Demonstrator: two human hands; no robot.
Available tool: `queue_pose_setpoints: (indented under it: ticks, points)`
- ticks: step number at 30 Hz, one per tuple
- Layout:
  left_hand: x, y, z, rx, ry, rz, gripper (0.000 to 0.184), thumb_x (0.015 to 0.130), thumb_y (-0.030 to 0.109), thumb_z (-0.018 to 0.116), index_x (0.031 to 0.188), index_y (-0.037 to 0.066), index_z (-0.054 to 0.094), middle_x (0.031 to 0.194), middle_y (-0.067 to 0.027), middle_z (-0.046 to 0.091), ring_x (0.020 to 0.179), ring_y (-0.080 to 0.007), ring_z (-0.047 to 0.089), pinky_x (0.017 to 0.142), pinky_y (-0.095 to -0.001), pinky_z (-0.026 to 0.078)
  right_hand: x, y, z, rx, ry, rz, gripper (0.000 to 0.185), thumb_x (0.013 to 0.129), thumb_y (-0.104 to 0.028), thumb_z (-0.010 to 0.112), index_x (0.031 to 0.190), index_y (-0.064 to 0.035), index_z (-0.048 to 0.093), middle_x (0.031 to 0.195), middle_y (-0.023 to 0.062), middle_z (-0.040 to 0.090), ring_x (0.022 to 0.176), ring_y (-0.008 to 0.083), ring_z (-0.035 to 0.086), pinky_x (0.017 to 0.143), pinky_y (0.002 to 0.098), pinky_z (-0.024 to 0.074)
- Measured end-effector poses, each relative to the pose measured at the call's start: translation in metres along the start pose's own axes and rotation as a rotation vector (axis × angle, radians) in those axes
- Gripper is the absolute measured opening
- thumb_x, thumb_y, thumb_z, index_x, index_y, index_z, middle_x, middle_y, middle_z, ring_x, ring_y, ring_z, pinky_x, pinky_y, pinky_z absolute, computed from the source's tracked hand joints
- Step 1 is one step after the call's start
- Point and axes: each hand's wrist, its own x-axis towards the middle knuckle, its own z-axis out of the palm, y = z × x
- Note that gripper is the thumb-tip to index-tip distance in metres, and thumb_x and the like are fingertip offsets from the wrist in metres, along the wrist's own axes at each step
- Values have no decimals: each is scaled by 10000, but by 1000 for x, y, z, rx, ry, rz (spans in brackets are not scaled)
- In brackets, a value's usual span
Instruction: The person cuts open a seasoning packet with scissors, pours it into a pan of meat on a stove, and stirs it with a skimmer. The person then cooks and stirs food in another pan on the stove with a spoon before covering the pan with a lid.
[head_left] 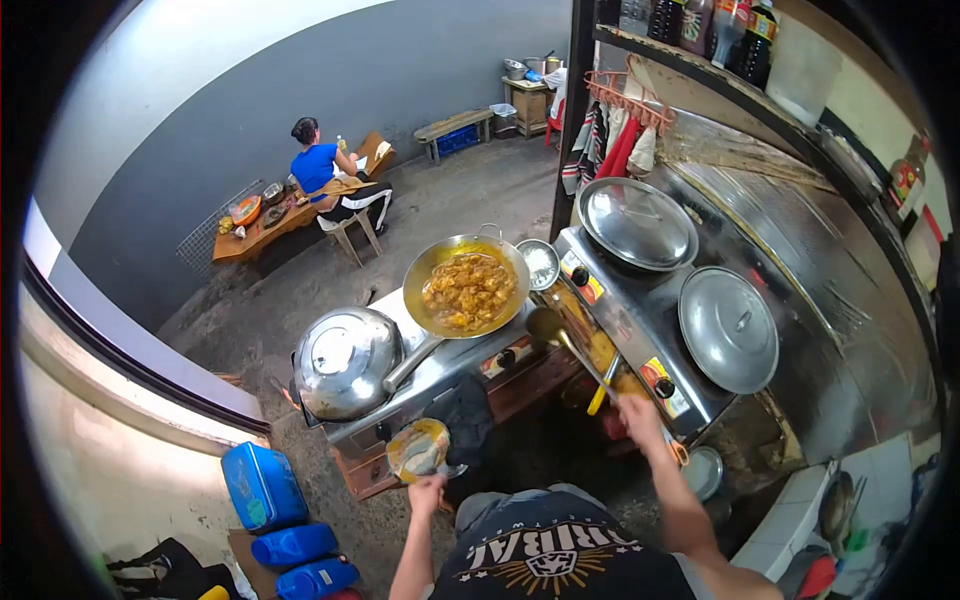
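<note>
My right hand is closed around the long handle of a ladle, whose bowl hangs over the gap between the two stoves. My left hand is closed at the near edge of a small metal bowl smeared with whitish-yellow residue; whether the fingers also hold a utensil in it is unclear. Ahead, a wok with its handle toward the left rests on the front stove, holding chunky orange-brown stew. A small bowl of white stuff touches the wok's right side.
A shiny domed metal vessel sits left of the wok. Two lidded pans occupy the right stove. Blue jerrycans stand on the floor at left. Bottles line the shelf. A seated person works at a low table.
</note>
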Motion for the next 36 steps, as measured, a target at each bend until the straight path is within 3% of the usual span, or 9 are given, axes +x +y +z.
queue_pose_setpoints:
  ticks: [4,9,12,17,18,20,22,27,36]
  points:
    - [-49,-8,37,16,110,-70,281,774,70,640,526,84,509,496,20,494,458,-98,483,456,-279,356,-74,56,-11,337,22,267,301,1050,-328,561,1002,-48,662,614,-62,429,461,24,337,404,208,231]
    - [0,-26,109,210,-225,256,36,786,41,685,792,31,651,725,7,636,715,-92,592,661,-284,508,-103,99,-32,344,72,299,220,1035,-268,603,1031,-56,662,622,-57,439,462,19,332,402,207,233]
    - [36,3,145,94,-514,246,189,825,36,678,1009,-4,682,812,-37,696,705,-132,643,671,-288,535,-101,118,-51,315,65,224,178,1011,-211,650,989,-37,681,640,-66,487,516,17,390,441,227,275]
    - [43,30,133,498,-29,390,198,826,148,675,974,25,722,878,-136,751,823,-261,736,781,-378,576,-110,148,-82,239,51,160,124,1011,-191,636,1027,-71,661,613,-83,447,466,8,369,391,204,253]
    - [49,26,119,456,28,285,247,807,137,675,1021,18,708,929,-176,733,925,-324,713,838,-421,560,-117,150,-85,273,50,188,124,1012,-188,632,1033,-69,658,611,-85,442,465,7,371,390,203,258]
    - [45,23,87,766,340,502,336,786,144,699,1098,20,684,1082,-220,685,1056,-397,651,916,-469,519,-132,150,-87,253,47,245,122,1011,-182,625,1039,-67,654,608,-85,436,470,6,377,389,200,266]
    - [39,27,61,925,518,354,416,769,165,731,1153,22,658,1226,-239,612,1142,-452,582,967,-497,480,-142,154,-90,242,67,287,122,1011,-177,620,1045,-65,652,608,-83,436,475,5,382,388,200,276]
    - [53,2,8,1045,412,401,347,817,255,767,1117,94,697,1252,-162,618,1198,-382,560,978,-541,457,-139,162,-84,196,71,221,125,1005,-160,622,1038,-44,652,621,-64,479,494,17,412,416,212,296]
    - [-14,45,18,625,439,648,169,942,122,635,1037,-6,580,1024,-175,592,958,-341,596,831,-430,484,-134,133,-85,199,92,273,167,1005,-157,629,1045,2,660,640,-51,507,528,27,432,473,235,309]
